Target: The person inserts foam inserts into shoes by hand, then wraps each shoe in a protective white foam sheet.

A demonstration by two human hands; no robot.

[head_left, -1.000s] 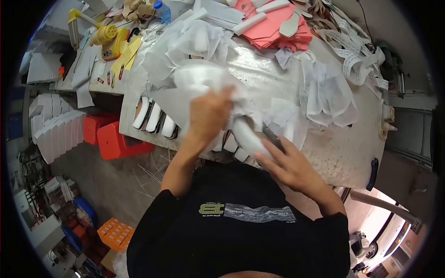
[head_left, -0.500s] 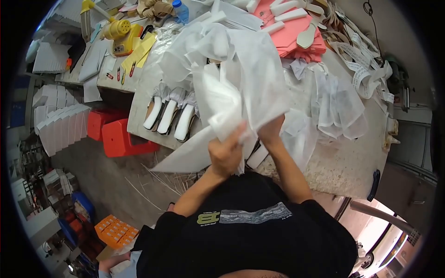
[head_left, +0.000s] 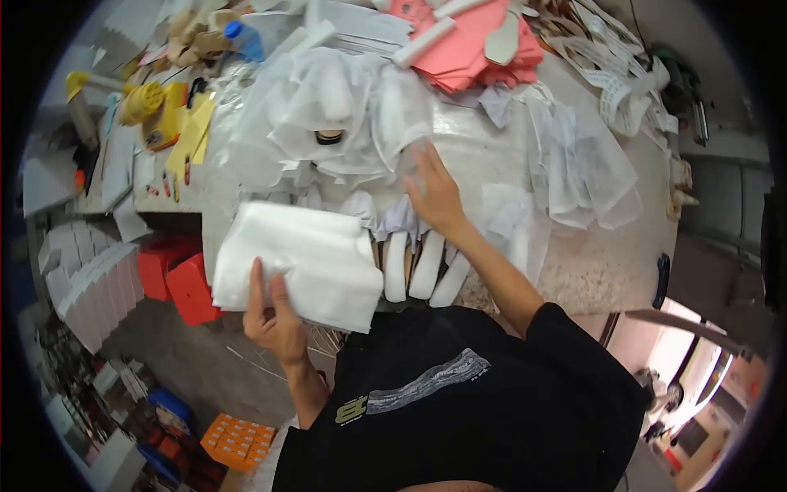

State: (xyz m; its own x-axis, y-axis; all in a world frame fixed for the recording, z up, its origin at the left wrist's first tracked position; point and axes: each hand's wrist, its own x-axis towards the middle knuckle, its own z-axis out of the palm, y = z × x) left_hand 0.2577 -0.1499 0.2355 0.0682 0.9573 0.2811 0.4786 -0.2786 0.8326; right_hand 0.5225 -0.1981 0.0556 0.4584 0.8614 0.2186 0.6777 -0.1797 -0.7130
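Note:
My left hand (head_left: 277, 324) grips the near edge of a folded stack of thin white sheets (head_left: 299, 262), two of its fingers lying on top. My right hand (head_left: 438, 197) is stretched out with fingers apart, its fingertips right at the edge of a translucent white sheet (head_left: 402, 111). Further left, more such sheets (head_left: 279, 98) lie loosely spread, with white foam pieces showing through and one dark item (head_left: 329, 137) peeking out. Between my hands and body stand several shoes stuffed with white foam strips (head_left: 426, 266) and crumpled tissue; the stack partly hides this row.
Pink sheets (head_left: 463, 61) lie at the back, a white insole-shaped piece (head_left: 502, 41) on top. A blue-capped bottle (head_left: 244, 41) and a yellow tool (head_left: 160, 111) are at the back left. More translucent sheets (head_left: 582, 172) lie right. Red stools (head_left: 190, 287) stand left of the table (head_left: 598, 279).
The loose white sheet material between my hands now appears as a flat folded stack in my left hand, moved left. My right hand has moved forward, let go and opened. The view has shifted.

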